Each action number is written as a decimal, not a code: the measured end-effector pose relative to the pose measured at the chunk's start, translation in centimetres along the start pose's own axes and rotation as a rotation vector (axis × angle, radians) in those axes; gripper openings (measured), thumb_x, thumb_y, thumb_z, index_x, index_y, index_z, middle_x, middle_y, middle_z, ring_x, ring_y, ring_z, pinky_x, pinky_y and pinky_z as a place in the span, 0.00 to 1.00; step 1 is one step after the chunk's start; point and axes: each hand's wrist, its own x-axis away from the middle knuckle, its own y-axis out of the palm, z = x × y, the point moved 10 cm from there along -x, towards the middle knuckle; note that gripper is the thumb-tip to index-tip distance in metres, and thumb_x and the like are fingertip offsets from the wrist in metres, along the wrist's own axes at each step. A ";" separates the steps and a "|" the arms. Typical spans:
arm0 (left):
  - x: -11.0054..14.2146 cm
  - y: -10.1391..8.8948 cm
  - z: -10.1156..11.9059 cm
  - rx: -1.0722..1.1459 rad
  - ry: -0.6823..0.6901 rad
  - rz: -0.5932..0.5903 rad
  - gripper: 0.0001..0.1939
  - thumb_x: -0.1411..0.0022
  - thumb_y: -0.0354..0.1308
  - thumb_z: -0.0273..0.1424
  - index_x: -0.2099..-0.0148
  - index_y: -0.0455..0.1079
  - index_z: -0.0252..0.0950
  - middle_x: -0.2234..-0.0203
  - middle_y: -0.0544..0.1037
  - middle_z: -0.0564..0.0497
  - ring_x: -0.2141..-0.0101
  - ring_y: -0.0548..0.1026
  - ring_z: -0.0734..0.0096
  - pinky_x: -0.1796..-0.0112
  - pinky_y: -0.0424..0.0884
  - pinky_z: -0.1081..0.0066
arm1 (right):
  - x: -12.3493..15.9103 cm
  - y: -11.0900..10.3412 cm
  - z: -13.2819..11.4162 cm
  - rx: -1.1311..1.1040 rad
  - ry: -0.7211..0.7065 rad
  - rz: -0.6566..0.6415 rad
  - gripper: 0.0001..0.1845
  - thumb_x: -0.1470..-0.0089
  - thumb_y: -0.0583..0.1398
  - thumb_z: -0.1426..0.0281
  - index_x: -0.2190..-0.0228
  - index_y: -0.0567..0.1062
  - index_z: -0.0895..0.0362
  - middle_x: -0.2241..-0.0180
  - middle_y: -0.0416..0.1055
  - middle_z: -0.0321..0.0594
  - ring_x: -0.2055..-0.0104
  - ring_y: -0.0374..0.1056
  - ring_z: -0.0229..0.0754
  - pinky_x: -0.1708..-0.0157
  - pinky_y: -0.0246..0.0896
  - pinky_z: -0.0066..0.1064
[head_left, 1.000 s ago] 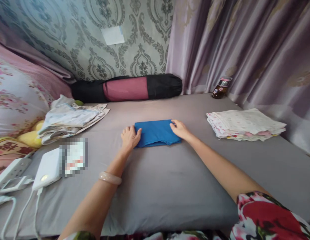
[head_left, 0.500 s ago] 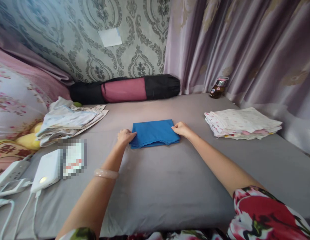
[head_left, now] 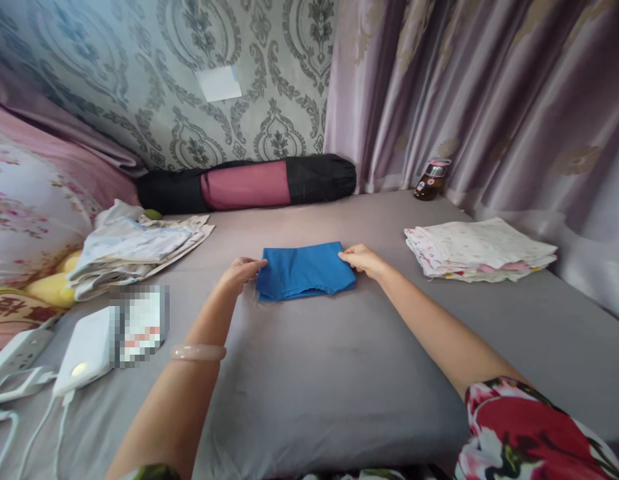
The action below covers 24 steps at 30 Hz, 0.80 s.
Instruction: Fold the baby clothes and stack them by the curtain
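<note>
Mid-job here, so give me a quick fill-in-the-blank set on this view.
1. The left hand and right hand pinch a folded cloth coloured ____.
2. A pale bangle is worn on the ____ arm.
3. Behind the dark bottle hangs a purple ____.

Missing words: blue; left; curtain.

Soft light, faint shadows, stretched edges, pixelated patch

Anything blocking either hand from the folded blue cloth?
Nothing visible. The left hand grips the left side of the folded blue cloth, the right hand its right side. The cloth stacks lie apart, one on each side.
</note>
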 end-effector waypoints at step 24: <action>4.9 3.1 8.9 0.083 0.258 -0.066 0.10 0.54 0.64 0.36 0.76 0.71 0.35 0.85 0.64 0.56 0.81 0.57 0.77 0.77 0.52 0.73 | 0.3 -7.9 -0.9 0.101 -0.148 0.238 0.10 0.53 0.62 0.67 0.81 0.75 0.58 0.84 0.66 0.31 0.78 0.61 0.34 0.76 0.53 0.24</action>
